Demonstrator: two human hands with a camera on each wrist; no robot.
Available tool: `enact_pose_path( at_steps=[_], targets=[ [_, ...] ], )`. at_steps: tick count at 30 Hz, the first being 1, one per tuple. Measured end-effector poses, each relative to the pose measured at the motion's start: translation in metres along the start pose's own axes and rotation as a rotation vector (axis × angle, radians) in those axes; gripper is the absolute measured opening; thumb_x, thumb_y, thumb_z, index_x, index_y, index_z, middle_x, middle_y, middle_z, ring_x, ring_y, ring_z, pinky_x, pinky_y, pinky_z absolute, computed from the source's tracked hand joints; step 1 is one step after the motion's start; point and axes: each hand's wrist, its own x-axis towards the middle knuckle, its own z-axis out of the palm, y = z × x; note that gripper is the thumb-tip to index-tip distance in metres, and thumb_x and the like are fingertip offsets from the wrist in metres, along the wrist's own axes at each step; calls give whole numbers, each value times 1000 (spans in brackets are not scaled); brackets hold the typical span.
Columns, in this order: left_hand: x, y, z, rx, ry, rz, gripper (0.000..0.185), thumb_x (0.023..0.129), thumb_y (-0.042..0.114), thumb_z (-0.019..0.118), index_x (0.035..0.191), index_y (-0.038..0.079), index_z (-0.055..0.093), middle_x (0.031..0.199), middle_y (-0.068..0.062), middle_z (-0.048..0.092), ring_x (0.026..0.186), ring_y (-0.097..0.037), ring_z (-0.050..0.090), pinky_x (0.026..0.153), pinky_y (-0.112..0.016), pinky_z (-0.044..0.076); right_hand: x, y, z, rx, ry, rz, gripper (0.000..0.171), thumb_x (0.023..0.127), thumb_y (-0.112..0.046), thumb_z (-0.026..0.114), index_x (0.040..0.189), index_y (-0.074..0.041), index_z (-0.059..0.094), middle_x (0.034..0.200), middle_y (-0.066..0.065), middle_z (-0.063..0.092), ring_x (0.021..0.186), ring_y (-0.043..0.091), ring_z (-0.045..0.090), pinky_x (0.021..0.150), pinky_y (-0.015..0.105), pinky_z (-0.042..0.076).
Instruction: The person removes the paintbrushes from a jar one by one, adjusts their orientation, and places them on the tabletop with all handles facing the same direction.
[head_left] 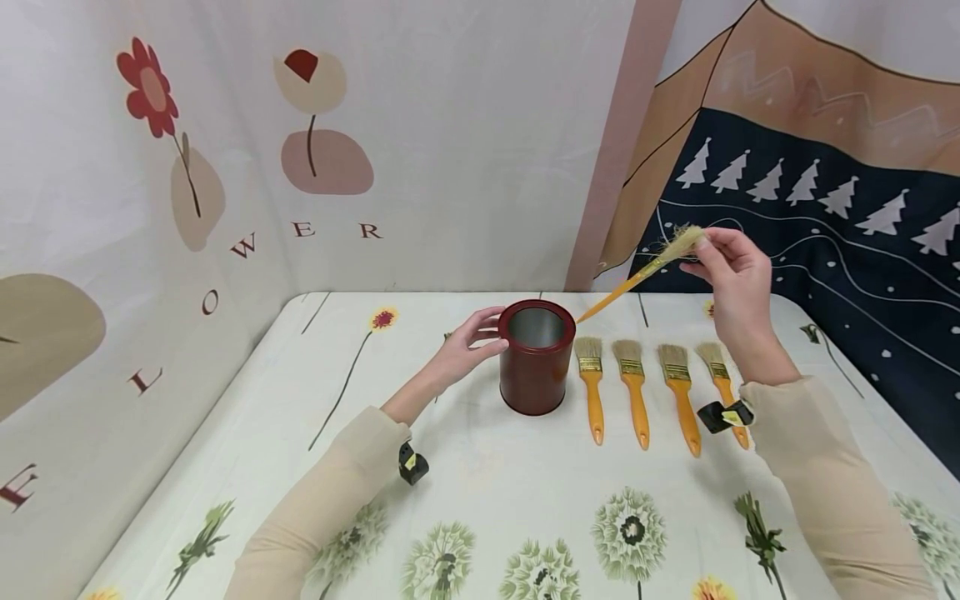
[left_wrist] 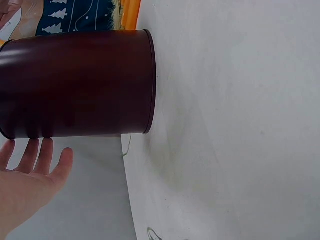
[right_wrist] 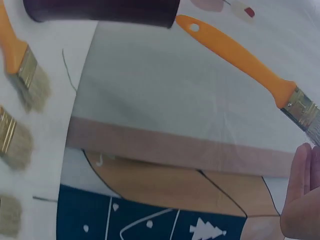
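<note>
A dark red can (head_left: 534,375) with an open top stands upright on the table. My left hand (head_left: 471,346) touches its left side; in the left wrist view the fingertips (left_wrist: 47,145) rest against the can wall, fingers fairly straight. Up at the right, my right hand (head_left: 738,275) pinches a paintbrush (head_left: 626,283) by its pale bristles. The orange handle (right_wrist: 235,57) slants down, its end close by the can's rim; whether they touch I cannot tell. In the right wrist view only part of the right hand (right_wrist: 302,200) shows.
Several paintbrushes with orange handles, such as this paintbrush (head_left: 633,392) and this paintbrush (head_left: 681,400), lie in a row right of the can, bristles away from me. A flower-print cloth (head_left: 465,500) covers the table. Printed fabric (head_left: 450,125) hangs behind and beside it.
</note>
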Motion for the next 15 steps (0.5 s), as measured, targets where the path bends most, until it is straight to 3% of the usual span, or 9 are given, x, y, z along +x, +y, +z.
enact_pose_path(
  at_steps=[15],
  targets=[
    [0,0,0,15,3,-14,54,88,16,56,135,8,31,130,-14,39,116,-26,38,90,-37,39,1,2,-30,-27,73,84,18,82,-10,61,96,0,60,95,8,57,81,15,59,70,19,47]
  ],
)
